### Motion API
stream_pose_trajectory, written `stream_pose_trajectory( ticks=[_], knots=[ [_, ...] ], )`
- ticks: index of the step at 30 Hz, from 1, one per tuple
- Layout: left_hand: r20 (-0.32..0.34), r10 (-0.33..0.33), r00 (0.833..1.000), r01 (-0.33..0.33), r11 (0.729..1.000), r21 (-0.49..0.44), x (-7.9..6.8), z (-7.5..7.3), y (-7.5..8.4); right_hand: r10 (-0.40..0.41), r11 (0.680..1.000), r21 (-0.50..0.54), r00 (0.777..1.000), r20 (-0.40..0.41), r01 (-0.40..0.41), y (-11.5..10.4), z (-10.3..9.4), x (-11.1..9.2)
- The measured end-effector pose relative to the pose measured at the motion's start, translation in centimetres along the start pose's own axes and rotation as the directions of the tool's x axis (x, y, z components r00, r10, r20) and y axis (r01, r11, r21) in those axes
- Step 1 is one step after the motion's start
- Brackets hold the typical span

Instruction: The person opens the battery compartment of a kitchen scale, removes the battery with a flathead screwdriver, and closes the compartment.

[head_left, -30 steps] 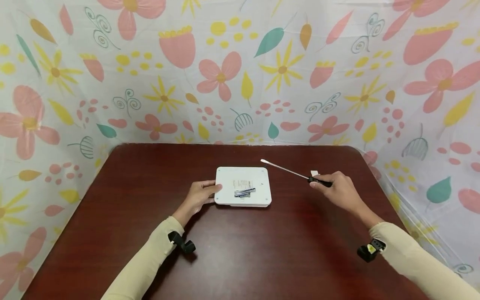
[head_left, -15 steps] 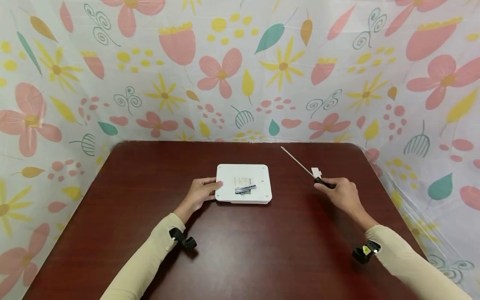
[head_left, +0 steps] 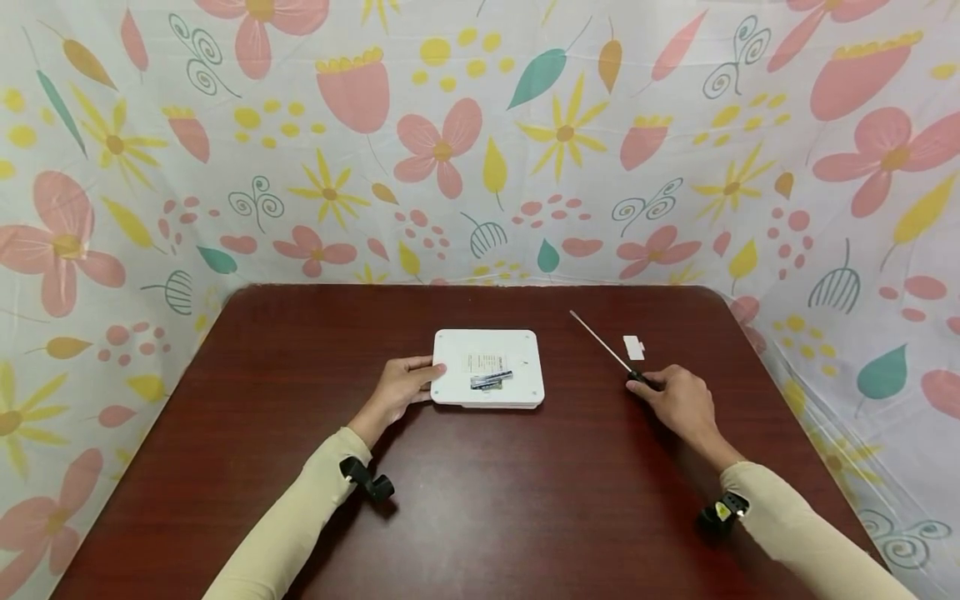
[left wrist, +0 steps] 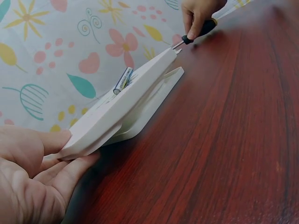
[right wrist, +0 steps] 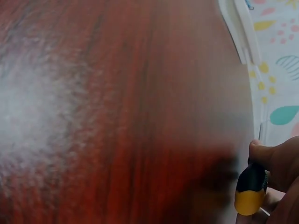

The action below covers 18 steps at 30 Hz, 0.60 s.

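Observation:
My left hand (head_left: 397,385) grips the left edge of a flat white device (head_left: 517,346), thumb on top and fingers beneath. The device lies with its labelled side up, small round dots at its corners. At its battery compartment are AAA-like batteries (head_left: 491,380); in the left wrist view one battery (left wrist: 123,81) sticks up above the surface. To the right, my right hand (head_left: 681,402) holds a screwdriver (head_left: 602,341) low over the table, its long shaft pointing away to the back left. Its black and yellow handle (right wrist: 251,186) shows in the right wrist view.
A small white battery cover (head_left: 633,347) with a tab lies on the table just beyond the screwdriver's handle. The dark red-brown wooden table (head_left: 480,517) ends at a flower-printed curtain (head_left: 442,208) behind and at the sides.
My right hand has swung the screwdriver's tip away from the device to the right, then drawn back and lowered it, uncovering the white battery cover. The left hand stays on the device.

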<state>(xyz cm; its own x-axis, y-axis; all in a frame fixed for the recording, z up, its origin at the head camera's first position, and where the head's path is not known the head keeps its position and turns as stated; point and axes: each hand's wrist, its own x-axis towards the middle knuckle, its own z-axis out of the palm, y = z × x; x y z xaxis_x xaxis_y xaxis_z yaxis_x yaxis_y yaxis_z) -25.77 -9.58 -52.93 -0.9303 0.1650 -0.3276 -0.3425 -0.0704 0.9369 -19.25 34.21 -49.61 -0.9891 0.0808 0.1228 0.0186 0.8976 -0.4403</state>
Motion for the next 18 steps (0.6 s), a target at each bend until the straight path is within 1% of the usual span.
stream_pose_trajectory(
  ticks=[6,11,18],
  knots=[
    [-0.006,-0.003,1.0,0.003,1.0,-0.001,-0.04,0.02,0.04,-0.012,1.0,-0.007,0.999,-0.036,0.011,0.36,0.51,-0.18],
    [-0.008,-0.001,1.0,0.001,1.0,-0.002,-0.1,0.02,0.01,-0.027,1.0,-0.015,0.998,-0.063,0.026,0.18,0.69,-0.29],
    [-0.011,0.002,1.0,-0.002,1.0,0.006,-0.1,-0.02,-0.04,-0.031,0.999,-0.016,0.997,-0.076,0.03,-0.12,0.66,-0.41]
  ],
)
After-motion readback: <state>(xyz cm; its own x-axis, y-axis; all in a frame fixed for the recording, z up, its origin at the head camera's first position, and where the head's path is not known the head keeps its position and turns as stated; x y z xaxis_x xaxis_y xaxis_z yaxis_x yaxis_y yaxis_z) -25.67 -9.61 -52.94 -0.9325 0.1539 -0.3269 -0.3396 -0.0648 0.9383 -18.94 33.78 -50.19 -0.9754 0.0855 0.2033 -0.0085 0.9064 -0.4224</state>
